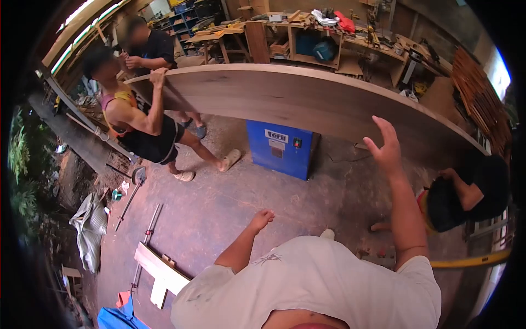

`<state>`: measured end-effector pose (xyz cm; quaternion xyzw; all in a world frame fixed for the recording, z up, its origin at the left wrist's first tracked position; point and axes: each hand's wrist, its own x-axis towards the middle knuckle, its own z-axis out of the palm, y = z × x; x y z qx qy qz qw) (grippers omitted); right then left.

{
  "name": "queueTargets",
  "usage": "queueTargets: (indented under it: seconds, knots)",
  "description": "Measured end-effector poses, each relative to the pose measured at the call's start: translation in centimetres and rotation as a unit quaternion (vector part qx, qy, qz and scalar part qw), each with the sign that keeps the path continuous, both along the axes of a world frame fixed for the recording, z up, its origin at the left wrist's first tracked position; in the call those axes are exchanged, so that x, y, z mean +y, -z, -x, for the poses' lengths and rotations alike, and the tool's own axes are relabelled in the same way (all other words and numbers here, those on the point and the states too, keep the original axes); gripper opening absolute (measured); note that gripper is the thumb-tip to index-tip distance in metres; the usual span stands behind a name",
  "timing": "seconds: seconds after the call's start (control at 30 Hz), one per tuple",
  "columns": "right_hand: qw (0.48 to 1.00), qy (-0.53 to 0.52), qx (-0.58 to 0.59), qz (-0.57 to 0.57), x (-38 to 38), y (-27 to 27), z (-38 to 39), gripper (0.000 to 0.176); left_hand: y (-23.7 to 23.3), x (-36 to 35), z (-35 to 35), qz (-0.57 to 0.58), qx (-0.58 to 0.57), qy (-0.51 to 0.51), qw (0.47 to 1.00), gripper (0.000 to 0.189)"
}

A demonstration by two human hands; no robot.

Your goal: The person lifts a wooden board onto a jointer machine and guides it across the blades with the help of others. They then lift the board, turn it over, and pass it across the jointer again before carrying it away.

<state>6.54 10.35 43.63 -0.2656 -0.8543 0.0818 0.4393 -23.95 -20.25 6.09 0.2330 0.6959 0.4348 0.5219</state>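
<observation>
**Item: Long wooden slab on edge, 4 people attending**

1. Wooden slab (296,98): it is standing on its long edge, broad face toward the camera, and running from the upper left to the far right of the workshop. It is passing above a blue machine (280,148). Judging by its length, it is too long for 1 person to hold, so people are stationed along it.

2. Right hand (385,147): it is raised with fingers spread wide and the palm turned to the slab's lower edge. It is gripping nothing. Whether it is pressing on the wood cannot be told. The open palm suggests steadying the face against tipping.

3. Left hand (262,219): it is hanging low over the floor, well apart from the slab. The fingers are curled in narrow and it is holding nothing.

4. Co-worker in a tank top (137,118): this person is gripping the slab's left end with a raised arm and a wide stance, likely bracing the weight.

5. Second co-worker (150,49): this person is standing just behind the first, at the same end.

6. Co-worker in black (471,194): this person is crouching at the right end, below the slab.

7. Surroundings: a cluttered workbench (329,41) is lining the back wall. Pale offcut boards (159,271) are lying on the floor at lower left.
</observation>
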Motion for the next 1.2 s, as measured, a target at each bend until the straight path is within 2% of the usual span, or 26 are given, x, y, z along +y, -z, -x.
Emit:
queueTargets:
  seconds: [0.03,0.07,0.1,0.13,0.17,0.2,0.27,0.33,0.37,0.43,0.47,0.5,0.53,0.6,0.63,0.7,0.73,0.8,0.83,0.9,0.93,1.0,1.03,1.1,1.13,1.2]
  knots:
    - [1.0,-0.003,0.017,-0.01,1.5,-0.1,-0.6,0.051,0.2,0.9,-0.2,-0.002,0.004,-0.009,1.0,0.042]
    - [1.0,-0.012,0.022,-0.012,3.0,0.2,-1.4,0.051,1.7,1.4,0.0,0.005,0.056,0.017,0.998,0.045]
    - [0.997,-0.037,0.032,0.067,4.2,1.0,-2.2,0.046,1.9,1.6,-0.3,0.015,0.107,0.043,0.993,0.047]
    - [0.986,-0.063,0.038,0.146,5.1,2.3,-2.9,0.041,2.3,1.5,-0.8,0.016,0.11,0.034,0.993,0.047]
    - [0.978,-0.073,0.06,0.188,5.7,4.3,-3.3,0.028,1.9,1.6,-1.6,0.047,0.159,0.057,0.985,0.051]
    - [0.969,-0.077,0.023,0.233,6.1,6.6,-4.0,0.024,1.7,1.5,-2.5,0.079,0.206,0.081,0.972,0.054]
    - [0.934,-0.077,-0.066,0.342,6.4,12.4,-5.6,0.02,2.1,1.0,-4.0,0.112,0.218,0.093,0.965,0.057]
    - [0.869,-0.043,-0.17,0.462,5.3,19.4,-7.3,0.024,2.6,-0.2,-5.8,0.146,0.228,0.109,0.956,0.06]
    - [0.92,-0.087,-0.136,0.358,5.1,26.6,-8.9,0.022,2.7,-0.8,-6.9,0.161,0.226,0.104,0.955,0.06]
    - [0.885,-0.133,-0.171,0.413,3.2,35.3,-12.0,0.026,2.5,-1.5,-8.6,0.186,0.214,0.102,0.954,0.06]
    - [0.854,-0.14,-0.232,0.443,2.2,38.5,-13.4,0.029,2.3,-1.8,-9.3,0.188,0.211,0.102,0.954,0.06]
    - [0.819,-0.146,-0.292,0.472,1.3,40.6,-14.7,0.032,2.3,-2.2,-9.8,0.198,0.197,0.104,0.955,0.06]
    - [0.817,-0.144,-0.294,0.475,0.7,41.6,-15.8,0.032,2.1,-2.7,-10.5,0.207,0.181,0.107,0.955,0.06]
    - [0.764,-0.139,-0.371,0.509,-1.1,43.5,-18.3,0.045,1.6,-3.3,-11.0,0.222,0.157,0.129,0.954,0.06]
    - [0.763,-0.134,-0.371,0.512,-1.4,44.6,-19.4,0.045,1.5,-3.6,-10.9,0.226,0.164,0.134,0.951,0.06]
    - [0.795,-0.095,-0.325,0.503,-1.4,48.1,-21.8,0.058,1.4,-3.8,-10.0,0.22,0.185,0.154,0.945,0.06]
    - [0.796,-0.087,-0.324,0.504,-1.8,47.5,-22.2,0.058,1.5,-4.0,-9.4,0.216,0.185,0.162,0.945,0.06]
    - [0.79,0.096,-0.349,0.495,-1.4,44.1,-22.2,0.065,2.1,-4.2,-7.8,0.206,0.199,0.162,0.944,0.06]
    - [0.79,0.105,-0.348,0.495,-1.5,42.0,-22.1,0.065,2.8,-4.4,-6.8,0.194,0.2,0.157,0.947,0.062]
    - [0.698,0.171,-0.333,0.611,-2.6,36.2,-20.4,0.068,4.2,-4.9,-5.1,0.169,0.204,0.163,0.95,0.063]
    - [0.699,0.182,-0.327,0.609,-3.2,36.0,-20.5,0.068,4.6,-4.8,-4.2,0.15,0.21,0.16,0.953,0.063]
    - [0.724,0.126,-0.339,0.587,-4.3,36.3,-21.1,0.068,5.4,-5.2,-3.5,0.142,0.204,0.164,0.955,0.063]
    - [0.722,0.138,-0.332,0.591,-5.2,36.9,-21.1,0.068,5.8,-5.7,-3.1,0.143,0.197,0.159,0.957,0.064]
    - [0.777,0.081,-0.349,0.517,-7.4,38.2,-22.0,0.064,6.9,-6.8,-2.7,0.148,0.19,0.186,0.952,0.063]
    - [0.773,0.099,-0.345,0.523,-8.9,37.9,-22.5,0.064,7.5,-7.5,-3.0,0.155,0.185,0.199,0.95,0.063]
    - [0.75,0.067,-0.38,0.537,-10.8,34.4,-21.6,0.061,10.0,-8.5,-3.5,0.149,0.184,0.232,0.943,0.062]
